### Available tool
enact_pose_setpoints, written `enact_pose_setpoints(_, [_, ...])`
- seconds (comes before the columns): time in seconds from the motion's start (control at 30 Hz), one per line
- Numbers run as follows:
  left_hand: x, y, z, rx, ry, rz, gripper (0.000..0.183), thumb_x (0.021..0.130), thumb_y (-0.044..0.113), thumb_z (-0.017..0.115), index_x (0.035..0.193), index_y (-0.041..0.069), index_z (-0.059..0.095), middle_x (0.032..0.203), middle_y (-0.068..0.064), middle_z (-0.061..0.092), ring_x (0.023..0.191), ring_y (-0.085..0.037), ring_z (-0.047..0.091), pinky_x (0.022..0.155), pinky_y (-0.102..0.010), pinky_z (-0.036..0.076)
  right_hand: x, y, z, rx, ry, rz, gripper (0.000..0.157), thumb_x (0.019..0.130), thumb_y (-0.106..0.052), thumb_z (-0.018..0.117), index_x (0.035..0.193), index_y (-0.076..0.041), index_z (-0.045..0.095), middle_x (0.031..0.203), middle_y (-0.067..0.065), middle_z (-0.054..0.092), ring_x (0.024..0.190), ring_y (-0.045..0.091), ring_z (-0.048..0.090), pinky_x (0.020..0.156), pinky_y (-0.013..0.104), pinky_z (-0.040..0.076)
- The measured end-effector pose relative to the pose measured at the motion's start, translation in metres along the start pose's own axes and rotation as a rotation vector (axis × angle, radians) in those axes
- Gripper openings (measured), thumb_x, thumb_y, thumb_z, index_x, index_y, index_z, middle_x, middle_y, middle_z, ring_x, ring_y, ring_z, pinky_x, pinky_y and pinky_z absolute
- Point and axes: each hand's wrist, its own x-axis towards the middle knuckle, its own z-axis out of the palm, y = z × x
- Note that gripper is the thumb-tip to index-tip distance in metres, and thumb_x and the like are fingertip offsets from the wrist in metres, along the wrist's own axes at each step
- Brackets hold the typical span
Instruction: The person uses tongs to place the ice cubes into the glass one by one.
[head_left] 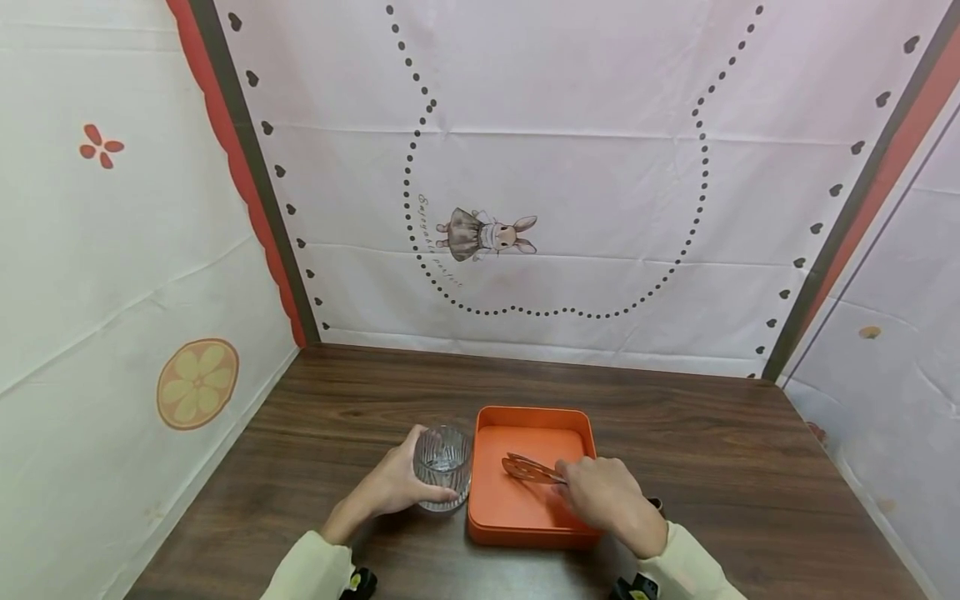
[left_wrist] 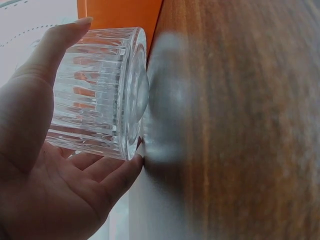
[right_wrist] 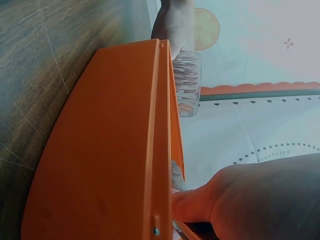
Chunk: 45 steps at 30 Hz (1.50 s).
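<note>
My left hand holds a clear ribbed glass, its thumb on the near side and its fingers round the far side. In the left wrist view the base of the glass is at or just above the tabletop; I cannot tell whether it touches. Right beside it stands a shallow orange box. My right hand reaches over the box's right side and grips a pair of small metal tongs, whose tips point left over the box floor. In the right wrist view the box wall hides most of the tongs.
The box and glass stand on a dark wood-grain table. Its far edge meets a printed white cloth hanging behind, and more cloth hangs along the left side. Table surface extends on both sides of the box.
</note>
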Motion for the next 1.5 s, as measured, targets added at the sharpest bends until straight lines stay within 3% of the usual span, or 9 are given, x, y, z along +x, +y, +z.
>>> enact_pose_setpoints(0.27, [0.000,0.000,0.000,-0.004,0.002,0.016,0.099,0.061,0.046,0.093,0.136,0.009,0.039,0.105,-0.004,0.064,0.095,-0.016,0.060,0.088,-0.042,0.049,0.000,0.003,-0.001,0.010,0.016,0.002,0.020,0.094,-0.034,0.066,0.085,-0.018,0.059,0.057,-0.004,0.043,0.049,0.013,0.043,0.048,0.033,0.038])
enact_pose_setpoints(0.67, [-0.002,-0.002,0.001,0.001,0.018,0.031,0.099,0.060,0.047,0.093,0.134,0.010,0.040,0.103,-0.005,0.065,0.095,-0.018,0.061,0.086,-0.042,0.049,0.001,0.008,-0.005,-0.015,0.168,-0.071,0.025,0.094,-0.035,0.066,0.080,-0.019,0.055,0.054,-0.005,0.041,0.045,0.014,0.042,0.042,0.034,0.035])
enact_pose_setpoints(1.5, [-0.001,0.000,0.000,0.024,-0.016,-0.007,0.103,0.064,0.047,0.091,0.141,0.007,0.035,0.108,-0.007,0.064,0.100,-0.021,0.061,0.088,-0.047,0.049,0.005,0.007,-0.027,-0.047,0.353,-0.137,0.027,0.096,-0.036,0.064,0.081,-0.019,0.051,0.050,-0.009,0.030,0.040,0.007,0.029,0.039,0.026,0.022])
